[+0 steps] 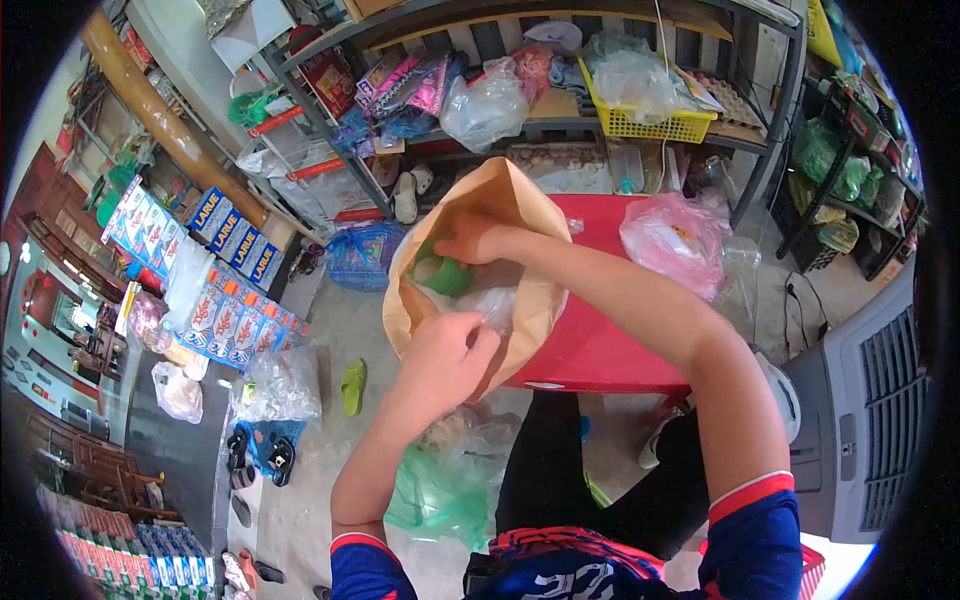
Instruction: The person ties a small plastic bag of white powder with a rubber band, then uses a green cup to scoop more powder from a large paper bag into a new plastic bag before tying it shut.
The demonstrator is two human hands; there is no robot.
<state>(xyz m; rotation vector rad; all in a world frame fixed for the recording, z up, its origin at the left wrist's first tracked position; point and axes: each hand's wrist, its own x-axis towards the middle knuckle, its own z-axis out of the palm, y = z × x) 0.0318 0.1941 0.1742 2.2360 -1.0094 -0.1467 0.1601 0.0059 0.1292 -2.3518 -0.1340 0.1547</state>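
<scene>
A large brown paper bag [540, 215] stands wide open at the left end of a red table [610, 350]. Inside it, my right hand [470, 240] has its fingers closed on the rim of a green cup [452, 279]. Whitish clear plastic [492, 305] lies in the bag beside the cup; what is under it is hidden. My left hand [445, 360] is at the near side of the bag's mouth, fingers curled together by the bag's edge and the plastic. Whether it grips the paper or the plastic is hard to make out.
A pink plastic bag [675, 240] and a clear jar [740, 253] are at the table's right. Behind stands a metal shelf with a yellow basket [655, 122]. A grey air cooler [865, 400] is close on the right. Green plastic bags [440, 495] lie below the table.
</scene>
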